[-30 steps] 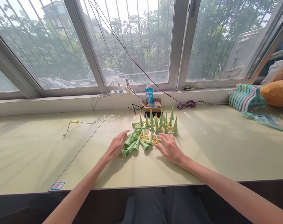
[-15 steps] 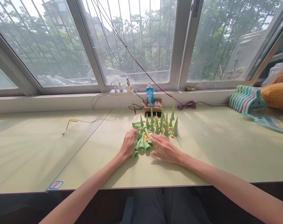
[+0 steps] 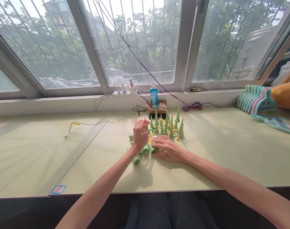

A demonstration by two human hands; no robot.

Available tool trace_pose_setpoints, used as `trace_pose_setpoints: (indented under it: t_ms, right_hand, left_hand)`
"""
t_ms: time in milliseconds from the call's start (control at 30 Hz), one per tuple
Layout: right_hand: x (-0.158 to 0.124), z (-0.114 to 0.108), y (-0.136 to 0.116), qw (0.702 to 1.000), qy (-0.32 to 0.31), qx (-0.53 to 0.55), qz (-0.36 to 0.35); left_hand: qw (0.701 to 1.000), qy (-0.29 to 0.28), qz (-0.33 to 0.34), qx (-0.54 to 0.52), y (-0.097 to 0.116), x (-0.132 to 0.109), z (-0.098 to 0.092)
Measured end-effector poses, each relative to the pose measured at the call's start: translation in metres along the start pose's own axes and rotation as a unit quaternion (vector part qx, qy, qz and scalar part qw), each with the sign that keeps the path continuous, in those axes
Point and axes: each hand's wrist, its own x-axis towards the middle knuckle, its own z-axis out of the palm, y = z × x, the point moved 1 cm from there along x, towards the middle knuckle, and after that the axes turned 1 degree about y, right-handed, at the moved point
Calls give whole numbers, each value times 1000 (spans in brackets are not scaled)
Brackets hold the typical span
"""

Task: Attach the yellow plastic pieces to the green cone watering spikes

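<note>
My left hand (image 3: 141, 133) is raised over the left side of a pile of green plastic cone-shaped spikes, its fingers curled closed. What it holds, if anything, is hidden from me. My right hand (image 3: 168, 148) rests low at the pile's right edge with fingers stretched out, touching the yellow pieces and close to a lying green spike (image 3: 152, 149). Small yellow plastic pieces (image 3: 150, 140) are scattered among the spikes. Behind my hands, several green spikes stand upright (image 3: 177, 117), points up. Another spike (image 3: 136, 161) lies with its wide end toward me, nearest the table's front.
Behind the spikes are a phone (image 3: 162, 116), a small cardboard box (image 3: 161, 110) and a blue-labelled bottle (image 3: 154, 96). A coiled cable (image 3: 194, 106) lies to the right, a white cable (image 3: 69, 130) to the left. Pastel dustpan-like items (image 3: 264, 103) stand at far right.
My left hand has lifted from the left edge of the pile and moved up and right over it. Lying spikes at the left have shifted. My right hand has moved slightly left.
</note>
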Motion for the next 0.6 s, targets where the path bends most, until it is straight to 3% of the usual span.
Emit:
trace_pose_setpoints:
  t_ms: [133, 333, 600]
  right_hand:
    - [-5, -4, 3, 1000, 0, 0, 29]
    - [-13, -9, 8, 998, 8, 16, 53]
    - [-9, -8, 6, 995, 34, 68, 72]
  left_hand:
    - [999, -28, 36, -20, 9, -16, 12]
    - [977, -119, 175, -11, -3, -29, 17]
    - [972, -126, 195, 22, -7, -16, 17]
